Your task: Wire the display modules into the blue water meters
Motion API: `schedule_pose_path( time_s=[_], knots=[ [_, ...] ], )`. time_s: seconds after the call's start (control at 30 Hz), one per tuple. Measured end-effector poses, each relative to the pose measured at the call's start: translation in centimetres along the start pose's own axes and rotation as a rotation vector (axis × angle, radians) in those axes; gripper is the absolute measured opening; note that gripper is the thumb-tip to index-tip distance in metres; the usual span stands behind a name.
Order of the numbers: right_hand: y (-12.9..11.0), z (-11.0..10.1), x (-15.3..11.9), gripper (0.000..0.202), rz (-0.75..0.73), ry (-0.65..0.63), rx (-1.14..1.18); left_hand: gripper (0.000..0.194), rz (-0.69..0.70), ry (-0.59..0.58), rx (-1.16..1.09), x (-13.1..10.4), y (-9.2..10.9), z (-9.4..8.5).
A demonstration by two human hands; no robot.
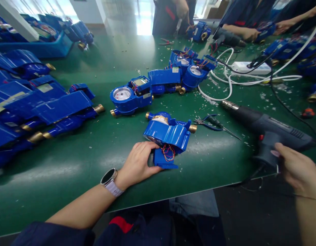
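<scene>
My left hand (139,164), with a watch on its wrist, grips the near side of a blue water meter (165,131) tipped on its side on the green table. Red, yellow and other thin wires (168,152) show in its open housing, and brass threaded ends stick out at both sides. At the right, my right hand (297,167) is closed around the handle of a dark heat gun (273,131), its metal nozzle pointing to the far left. Some of the right fingers are hidden or blurred. Between meter and heat gun lie cutting pliers (211,126) and a thin screwdriver (228,130).
Several blue meters are piled at the left (60,106), near a blue bin (45,49). An opened meter (129,95) and others stand behind mine. A white power strip (251,67) with loose cables lies at the back right. Co-workers' hands (182,9) handle meters across the table.
</scene>
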State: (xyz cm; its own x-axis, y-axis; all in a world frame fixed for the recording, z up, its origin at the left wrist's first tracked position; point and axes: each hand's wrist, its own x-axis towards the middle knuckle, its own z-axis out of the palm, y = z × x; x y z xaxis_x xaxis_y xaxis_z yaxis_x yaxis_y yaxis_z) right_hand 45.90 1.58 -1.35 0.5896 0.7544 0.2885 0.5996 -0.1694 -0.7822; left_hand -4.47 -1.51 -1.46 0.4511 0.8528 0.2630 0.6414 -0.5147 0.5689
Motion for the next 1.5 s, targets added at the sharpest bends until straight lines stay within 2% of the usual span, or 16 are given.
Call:
schedule_pose_path(
  time_s=[0.07,0.1,0.13,0.17,0.23,0.33,0.4,0.47,0.57,0.67,0.83,0.97,1.13,1.2,1.3,1.5],
  knots=[
    [-1.1,-0.1,-1.3,0.044,0.059,0.205,-0.159,0.058,-0.028,-0.026,-0.065,0.0,-0.3,0.0],
    [-2.2,0.1,-2.4,0.06,0.037,0.273,-0.221,0.059,-0.047,-0.037,-0.105,0.0,-0.5,-0.1],
    [-3.6,0.4,-3.9,0.072,-0.024,0.313,-0.247,0.059,-0.063,-0.047,-0.146,-0.1,-0.6,-0.1],
    [-5.3,0.8,-5.6,0.062,-0.157,0.305,-0.171,0.06,-0.073,-0.054,-0.182,-0.1,-0.8,-0.2],
    [-8.7,2.2,-9.5,0.041,-0.366,0.083,0.062,0.061,-0.071,-0.061,-0.233,0.0,-1.0,-0.3],
    [-13.1,5.0,-14.7,0.041,-0.65,-0.628,0.114,0.059,-0.05,-0.068,-0.263,0.0,-1.1,-0.6],
    [-14.8,7.1,-16.9,0.044,-0.766,-0.873,0.137,0.058,-0.033,-0.064,-0.273,0.1,-1.1,-0.8],
    [-15.6,9.0,-18.1,0.044,-0.834,-0.957,0.078,0.056,-0.008,-0.058,-0.283,0.2,-1.1,-0.9],
    [-15.7,11.1,-18.7,0.04,-0.895,-0.941,-0.039,0.052,0.023,-0.057,-0.308,0.2,-1.3,-1.0],
    [-15.5,12.0,-18.9,0.034,-0.92,-0.898,-0.014,0.049,0.044,-0.059,-0.323,0.2,-1.5,-1.0],
    [-15.9,12.1,-19.1,0.024,-0.889,-0.881,0.089,0.04,0.086,-0.11,-0.307,0.2,-1.4,-1.0],
    [-16.3,12.3,-19.0,0.018,-0.924,-0.869,0.022,0.028,0.101,-0.132,-0.25,0.1,-1.1,-1.0],
    [-16.4,12.9,-18.9,0.03,-1.062,-0.766,-0.128,0.018,0.108,-0.142,-0.235,0.2,-1.2,-1.0],
    [-16.5,13.0,-18.8,0.032,-1.071,-0.728,-0.132,0.014,0.104,-0.147,-0.254,0.2,-1.3,-1.0],
    [-16.7,13.1,-19.0,0.03,-0.991,-0.723,-0.083,0.013,0.103,-0.16,-0.272,0.3,-1.4,-1.1],
    [-16.7,13.2,-19.5,0.022,-0.686,-0.76,0.109,0.01,0.111,-0.189,-0.272,0.4,-1.3,-1.5]
  ],
)
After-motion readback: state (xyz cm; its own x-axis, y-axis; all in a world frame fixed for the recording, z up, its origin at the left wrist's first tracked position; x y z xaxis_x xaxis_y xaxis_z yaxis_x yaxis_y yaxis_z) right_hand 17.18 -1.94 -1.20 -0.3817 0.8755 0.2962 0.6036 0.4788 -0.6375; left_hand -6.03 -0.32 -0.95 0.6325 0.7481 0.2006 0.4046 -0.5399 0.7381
